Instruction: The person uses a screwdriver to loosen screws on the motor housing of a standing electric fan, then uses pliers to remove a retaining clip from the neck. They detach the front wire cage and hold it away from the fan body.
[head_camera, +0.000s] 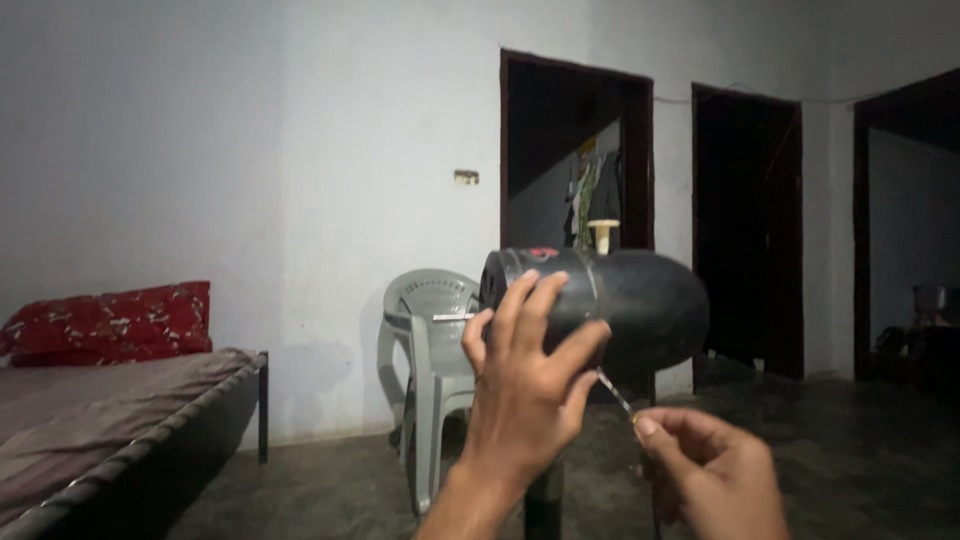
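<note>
A person's right hand (712, 470), at about five o'clock in the view, pinches a thin metal tool (615, 392) between thumb and fingertips, its shaft angled up toward eleven o'clock and its tip meeting the underside of a black motor housing (625, 300). The left hand (527, 385), just beside it toward nine o'clock, lies spread with fingers apart against the near face of that housing, steadying it rather than closed around it. The housing, a rounded dark drum lying on its side, sits at the centre of the view atop a dark upright pole (543, 505) that drops out at six o'clock; a thin shaft (452, 317) pokes from its front end toward nine o'clock, and a small cream knob (602, 232) stands on top.

Behind it, a grey plastic chair (428, 345) stands against the pale wall. At eight o'clock a bed (130, 415) with a red patterned pillow (110, 322) runs along the left side. Farther back, from one to three o'clock, dark doorways (745, 220) open into unlit rooms.
</note>
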